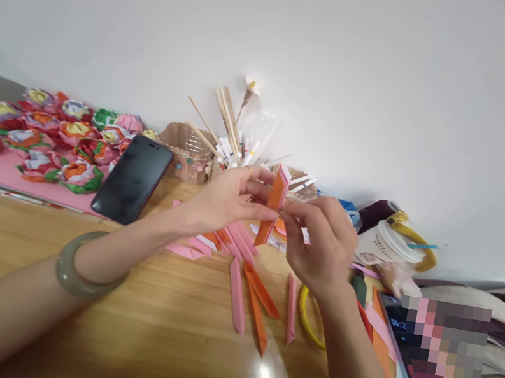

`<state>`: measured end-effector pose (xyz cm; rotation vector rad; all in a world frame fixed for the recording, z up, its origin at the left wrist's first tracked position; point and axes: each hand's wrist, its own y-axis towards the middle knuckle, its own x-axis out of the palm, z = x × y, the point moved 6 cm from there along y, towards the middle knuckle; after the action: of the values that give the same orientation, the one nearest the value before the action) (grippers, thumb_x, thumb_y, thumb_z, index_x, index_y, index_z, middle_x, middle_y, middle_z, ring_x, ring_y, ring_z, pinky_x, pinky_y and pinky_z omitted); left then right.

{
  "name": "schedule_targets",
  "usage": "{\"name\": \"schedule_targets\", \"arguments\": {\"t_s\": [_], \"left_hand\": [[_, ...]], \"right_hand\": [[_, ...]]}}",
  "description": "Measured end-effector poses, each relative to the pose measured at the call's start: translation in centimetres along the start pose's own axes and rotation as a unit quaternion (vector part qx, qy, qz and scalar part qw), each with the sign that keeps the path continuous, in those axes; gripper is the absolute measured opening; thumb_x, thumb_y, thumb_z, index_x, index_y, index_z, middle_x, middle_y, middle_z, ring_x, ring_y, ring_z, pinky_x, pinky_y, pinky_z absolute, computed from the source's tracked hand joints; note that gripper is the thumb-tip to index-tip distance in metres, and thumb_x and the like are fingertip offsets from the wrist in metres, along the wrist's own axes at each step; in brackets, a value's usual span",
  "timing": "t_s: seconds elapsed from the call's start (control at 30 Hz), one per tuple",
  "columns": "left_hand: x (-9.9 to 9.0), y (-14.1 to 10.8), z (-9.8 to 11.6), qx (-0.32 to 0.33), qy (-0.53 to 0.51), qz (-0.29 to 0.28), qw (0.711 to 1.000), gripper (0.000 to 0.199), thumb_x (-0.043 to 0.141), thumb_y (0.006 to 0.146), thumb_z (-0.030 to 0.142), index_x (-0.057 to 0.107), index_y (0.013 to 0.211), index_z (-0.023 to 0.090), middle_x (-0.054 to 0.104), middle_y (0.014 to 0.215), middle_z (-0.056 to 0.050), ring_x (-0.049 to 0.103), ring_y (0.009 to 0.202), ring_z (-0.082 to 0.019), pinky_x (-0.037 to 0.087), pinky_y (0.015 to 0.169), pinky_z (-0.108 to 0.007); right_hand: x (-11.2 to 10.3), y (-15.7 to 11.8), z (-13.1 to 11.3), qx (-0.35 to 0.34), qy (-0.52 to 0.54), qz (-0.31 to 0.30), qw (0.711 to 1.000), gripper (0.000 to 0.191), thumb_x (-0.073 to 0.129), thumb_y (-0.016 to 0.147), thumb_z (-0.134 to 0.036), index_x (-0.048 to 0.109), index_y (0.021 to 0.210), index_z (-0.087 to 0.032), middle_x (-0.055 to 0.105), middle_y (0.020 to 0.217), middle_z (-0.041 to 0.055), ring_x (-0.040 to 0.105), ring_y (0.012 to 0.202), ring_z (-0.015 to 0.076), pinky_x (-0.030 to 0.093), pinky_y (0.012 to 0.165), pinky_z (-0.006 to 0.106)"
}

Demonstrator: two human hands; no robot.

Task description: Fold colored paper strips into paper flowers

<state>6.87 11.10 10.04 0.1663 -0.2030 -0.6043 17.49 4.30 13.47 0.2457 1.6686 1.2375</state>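
A stack of folded paper strips [270, 208], orange on the near face with pink and white behind, stands upright above the table. My left hand [232, 195] pinches it from the left between thumb and fingers. From the right, my right hand [321, 239] has thumb and index finger pressed together at the strips' edge; what exactly they grip there is too small to make out. Below lie loose folded strips: a pink one [237, 297], orange ones [258, 306] and another pink one [292, 308]. More pink strips [238, 241] are heaped behind.
Paper flowers [82, 135] stand on a pink sheet at the left, with a dark phone [133, 179] beside them. Behind are a woven basket [189, 159] and markers. A yellow-handled tool [308, 321], a lidded cup [388, 244] and a second phone [402, 336] are at the right.
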Motion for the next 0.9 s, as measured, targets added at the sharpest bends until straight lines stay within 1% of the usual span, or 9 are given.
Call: {"name": "schedule_targets", "arguments": {"t_s": [0.1, 0.17, 0.23, 0.3, 0.37, 0.47, 0.57, 0.73, 0.9], "left_hand": [[0.0, -0.2, 0.7, 0.075, 0.074, 0.027, 0.994, 0.012, 0.069, 0.061, 0.015, 0.058, 0.066, 0.015, 0.062, 0.07, 0.0, 0.059, 0.068, -0.012, 0.048, 0.066, -0.026], [-0.2, -0.3, 1.3, 0.125, 0.113, 0.052, 0.984, 0.007, 0.067, 0.061, 0.013, 0.061, 0.062, 0.015, 0.062, 0.08, -0.002, 0.058, 0.075, -0.013, 0.047, 0.068, -0.025], [-0.6, -0.4, 1.6, 0.141, 0.119, 0.073, 0.98, 0.006, 0.065, 0.06, 0.01, 0.063, 0.063, 0.016, 0.06, 0.089, -0.003, 0.058, 0.082, -0.014, 0.046, 0.069, -0.024], [-1.4, -0.3, 1.0, 0.095, 0.086, 0.103, 0.986, 0.006, 0.061, 0.063, 0.012, 0.064, 0.067, 0.017, 0.06, 0.082, -0.002, 0.057, 0.075, -0.013, 0.045, 0.063, -0.023], [-1.9, -0.1, -0.3, 0.006, 0.038, 0.109, 0.993, 0.009, 0.057, 0.07, 0.022, 0.062, 0.066, 0.016, 0.056, 0.065, 0.0, 0.052, 0.059, -0.01, 0.04, 0.052, -0.021], [-1.1, -0.1, -1.8, -0.102, -0.008, 0.016, 0.995, 0.035, 0.052, 0.078, 0.042, 0.058, 0.056, 0.015, 0.046, 0.048, 0.002, 0.039, 0.043, -0.007, 0.026, 0.04, -0.021], [-0.1, -0.2, -2.1, -0.119, -0.019, -0.061, 0.991, 0.031, 0.061, 0.073, 0.042, 0.059, 0.058, 0.015, 0.044, 0.046, 0.004, 0.034, 0.04, -0.005, 0.023, 0.04, -0.021], [-0.6, 0.2, -0.8, -0.025, 0.114, -0.013, 0.993, 0.018, 0.062, 0.073, 0.032, 0.064, 0.066, 0.015, 0.051, 0.05, 0.004, 0.043, 0.047, -0.007, 0.031, 0.047, -0.021], [-1.1, -0.2, 0.5, 0.059, 0.303, 0.065, 0.949, 0.017, 0.062, 0.075, 0.029, 0.069, 0.065, 0.016, 0.057, 0.05, 0.003, 0.048, 0.05, -0.01, 0.035, 0.05, -0.022]], "right_hand": [[0.3, 0.2, 0.3, 0.046, 0.043, -0.028, 0.998, 0.011, 0.053, 0.082, -0.011, 0.055, 0.076, -0.02, 0.052, 0.066, 0.0009, 0.048, 0.06, 0.0144, 0.038, 0.054, 0.027], [0.4, 0.2, 0.7, 0.087, 0.079, -0.048, 0.992, 0.011, 0.052, 0.083, -0.013, 0.055, 0.075, -0.02, 0.052, 0.066, 0.0003, 0.049, 0.061, 0.0139, 0.039, 0.054, 0.026], [0.2, 0.3, 0.7, 0.093, 0.081, -0.043, 0.991, 0.011, 0.053, 0.084, -0.014, 0.054, 0.074, -0.02, 0.052, 0.066, 0.0, 0.049, 0.06, 0.0135, 0.039, 0.054, 0.026], [-0.3, 0.4, 0.3, 0.054, 0.037, -0.014, 0.998, 0.012, 0.054, 0.083, -0.012, 0.054, 0.074, -0.02, 0.052, 0.065, 0.0004, 0.047, 0.059, 0.0137, 0.038, 0.054, 0.026], [-0.6, 0.3, -0.4, -0.013, -0.029, 0.019, 0.999, 0.013, 0.055, 0.081, -0.009, 0.053, 0.074, -0.02, 0.053, 0.063, 0.0006, 0.046, 0.058, 0.0143, 0.036, 0.054, 0.027], [-0.4, -0.2, -1.3, -0.101, -0.096, 0.036, 0.99, 0.016, 0.058, 0.078, -0.006, 0.054, 0.081, -0.021, 0.054, 0.06, -0.0007, 0.044, 0.056, 0.0144, 0.034, 0.053, 0.028], [-0.1, -0.6, -1.5, -0.132, -0.128, 0.029, 0.983, 0.018, 0.059, 0.077, -0.006, 0.055, 0.085, -0.022, 0.055, 0.06, -0.0018, 0.044, 0.056, 0.0142, 0.033, 0.053, 0.028], [0.5, -0.7, -1.2, -0.12, -0.176, 0.005, 0.977, 0.013, 0.06, 0.078, -0.009, 0.055, 0.078, -0.02, 0.057, 0.061, -0.0003, 0.043, 0.058, 0.0151, 0.031, 0.054, 0.029], [1.2, -0.3, -0.3, -0.046, -0.141, -0.058, 0.987, 0.014, 0.052, 0.086, -0.017, 0.054, 0.073, -0.02, 0.058, 0.067, 0.0028, 0.046, 0.063, 0.0164, 0.033, 0.058, 0.029]]}}
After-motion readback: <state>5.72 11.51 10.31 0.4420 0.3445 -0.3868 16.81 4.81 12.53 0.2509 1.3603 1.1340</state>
